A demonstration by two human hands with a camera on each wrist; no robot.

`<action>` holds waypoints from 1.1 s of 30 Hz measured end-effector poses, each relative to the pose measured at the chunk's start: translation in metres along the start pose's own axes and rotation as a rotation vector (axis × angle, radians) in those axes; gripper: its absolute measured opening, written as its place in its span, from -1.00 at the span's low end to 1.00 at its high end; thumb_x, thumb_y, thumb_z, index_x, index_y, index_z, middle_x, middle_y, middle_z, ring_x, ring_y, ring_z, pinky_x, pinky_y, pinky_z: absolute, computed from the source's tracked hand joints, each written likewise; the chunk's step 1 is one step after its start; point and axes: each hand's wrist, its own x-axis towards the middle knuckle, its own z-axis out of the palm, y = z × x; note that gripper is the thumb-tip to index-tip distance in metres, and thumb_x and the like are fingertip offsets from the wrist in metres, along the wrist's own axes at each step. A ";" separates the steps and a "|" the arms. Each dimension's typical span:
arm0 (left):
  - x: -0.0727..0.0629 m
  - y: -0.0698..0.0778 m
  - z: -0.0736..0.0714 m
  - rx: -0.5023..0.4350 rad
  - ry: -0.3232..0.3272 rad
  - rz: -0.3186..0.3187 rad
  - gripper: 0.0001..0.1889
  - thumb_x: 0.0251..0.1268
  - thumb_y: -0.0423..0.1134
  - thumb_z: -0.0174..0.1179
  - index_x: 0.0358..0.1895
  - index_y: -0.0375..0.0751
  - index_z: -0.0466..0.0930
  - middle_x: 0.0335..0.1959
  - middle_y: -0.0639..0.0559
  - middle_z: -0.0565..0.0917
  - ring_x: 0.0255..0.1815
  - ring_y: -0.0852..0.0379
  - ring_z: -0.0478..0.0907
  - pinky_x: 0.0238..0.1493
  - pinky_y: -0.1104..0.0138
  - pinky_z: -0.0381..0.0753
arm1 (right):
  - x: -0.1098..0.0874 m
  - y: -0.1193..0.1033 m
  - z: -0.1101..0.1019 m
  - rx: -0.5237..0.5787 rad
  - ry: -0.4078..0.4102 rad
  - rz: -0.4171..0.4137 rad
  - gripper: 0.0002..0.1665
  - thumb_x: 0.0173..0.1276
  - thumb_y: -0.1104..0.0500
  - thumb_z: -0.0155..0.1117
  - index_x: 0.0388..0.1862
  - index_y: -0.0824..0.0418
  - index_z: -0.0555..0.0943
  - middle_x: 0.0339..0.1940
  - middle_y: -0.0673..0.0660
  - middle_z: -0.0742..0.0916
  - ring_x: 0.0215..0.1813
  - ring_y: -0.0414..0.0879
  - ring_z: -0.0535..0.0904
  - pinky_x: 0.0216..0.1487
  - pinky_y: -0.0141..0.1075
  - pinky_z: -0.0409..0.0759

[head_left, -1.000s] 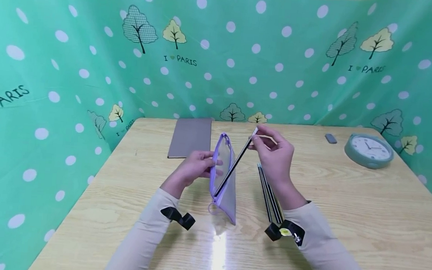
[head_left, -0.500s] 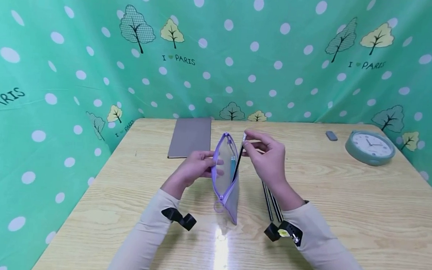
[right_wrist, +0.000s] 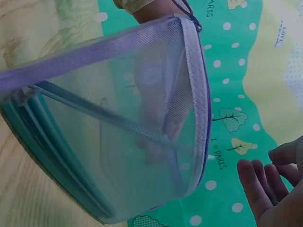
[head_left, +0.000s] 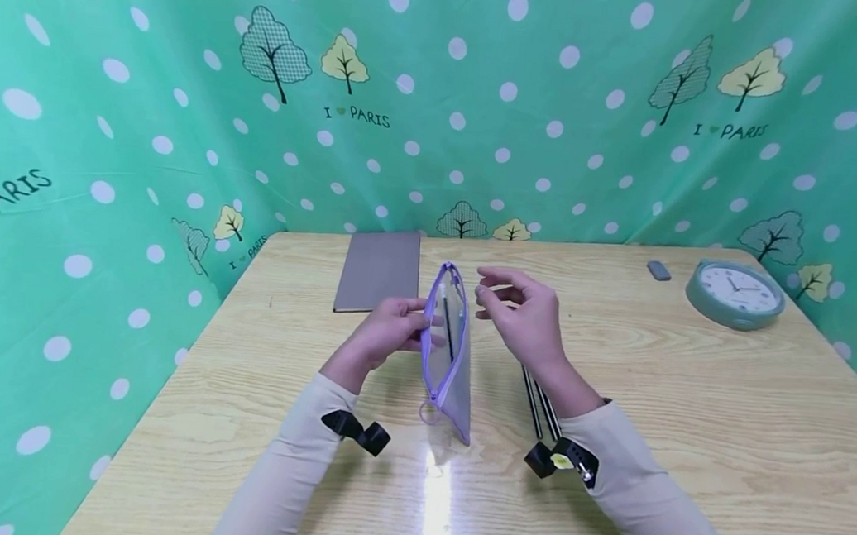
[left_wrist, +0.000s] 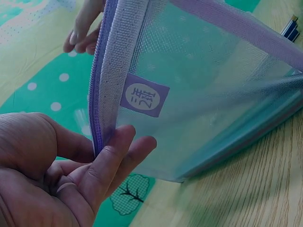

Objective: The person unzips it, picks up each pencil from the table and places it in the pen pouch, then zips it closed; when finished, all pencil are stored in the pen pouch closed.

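Note:
My left hand (head_left: 394,329) pinches the purple zipped edge of a see-through mesh pencil pouch (head_left: 460,402), its mouth held wide. In the left wrist view, thumb and fingers (left_wrist: 111,156) grip that edge near a small purple label (left_wrist: 145,94). A dark pencil (head_left: 450,327) leans inside the pouch. Through the mesh in the right wrist view, the same pencil (right_wrist: 102,113) slants above several teal-looking sticks (right_wrist: 61,151) along the bottom. Just right of the mouth, my right hand (head_left: 526,312) holds nothing, its fingers loosely bent.
Striped dark pencils (head_left: 541,404) lie on the wooden table (head_left: 683,468) under my right forearm. A grey notebook (head_left: 377,272) is behind my left hand. At the back right are a small grey eraser-like block (head_left: 658,270) and a round green clock (head_left: 736,295).
The pencil in my right hand has gone down into the pouch and been let go. My right hand moved left toward the mouth; the left kept its grip on the pouch.

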 end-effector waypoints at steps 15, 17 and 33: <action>0.000 -0.002 -0.001 0.006 -0.001 0.012 -0.58 0.59 -0.45 -0.04 0.40 -0.55 0.40 0.20 -0.42 0.64 0.01 -0.20 0.77 -0.01 0.22 0.82 | 0.025 0.018 -0.062 -0.119 -0.168 0.294 -0.59 0.55 0.30 0.17 0.26 0.54 0.55 -0.10 0.21 0.68 -0.25 -0.16 0.71 -0.17 -0.27 0.84; 0.000 -0.002 -0.002 0.007 0.001 0.014 -0.59 0.60 -0.45 -0.04 0.39 -0.56 0.40 0.19 -0.42 0.65 0.01 -0.20 0.77 -0.01 0.21 0.82 | 0.032 0.033 -0.070 -0.169 -0.283 0.412 -0.52 0.57 0.28 0.14 0.34 0.56 0.47 0.00 0.34 0.65 -0.19 -0.08 0.73 -0.14 -0.24 0.84; -0.002 -0.002 -0.004 0.013 0.003 0.025 -0.58 0.60 -0.46 -0.06 0.40 -0.57 0.37 0.22 -0.44 0.62 -0.01 -0.19 0.77 0.02 0.18 0.81 | 0.042 0.096 -0.078 -0.647 -0.517 0.529 -0.67 0.35 0.38 0.34 0.03 0.57 0.63 -0.43 0.25 0.78 -0.52 -0.13 0.71 -0.42 -0.25 0.82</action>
